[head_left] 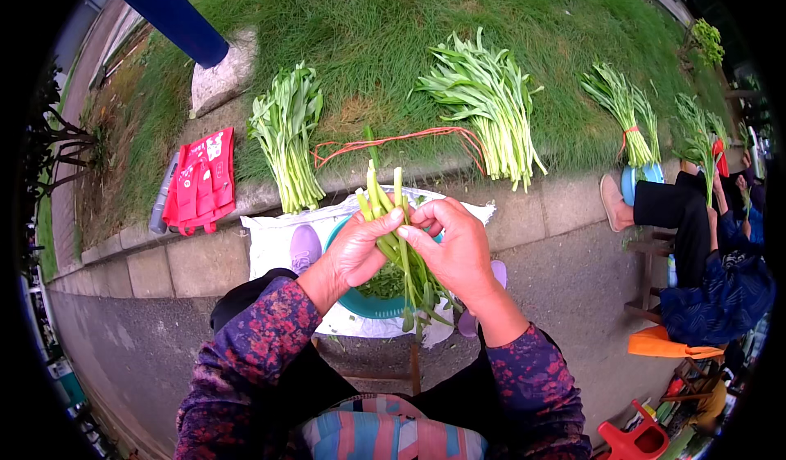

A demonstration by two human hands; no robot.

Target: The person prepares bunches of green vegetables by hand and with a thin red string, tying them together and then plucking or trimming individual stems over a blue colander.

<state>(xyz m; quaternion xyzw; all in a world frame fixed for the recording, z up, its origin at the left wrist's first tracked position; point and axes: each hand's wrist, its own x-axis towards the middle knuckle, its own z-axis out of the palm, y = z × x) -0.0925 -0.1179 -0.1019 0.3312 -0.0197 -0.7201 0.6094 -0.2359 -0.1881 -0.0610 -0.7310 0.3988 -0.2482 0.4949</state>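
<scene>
- A bunch of green stalks (391, 214) is gripped by the left hand (356, 247) above the teal basin (368, 303).
- One stalk is pinched by the right hand (454, 247).

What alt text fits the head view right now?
Both hands, left hand and right hand, hold a bunch of green stalks above a teal basin on a white sack. Three tied bundles of greens lie along the grass verge; another seated person works at right.

A basin (368, 303) sat below both hands' stalks (393, 214); bundles (286, 128) lay beyond on grass (368, 34), a bag (201, 181) to the left
</scene>
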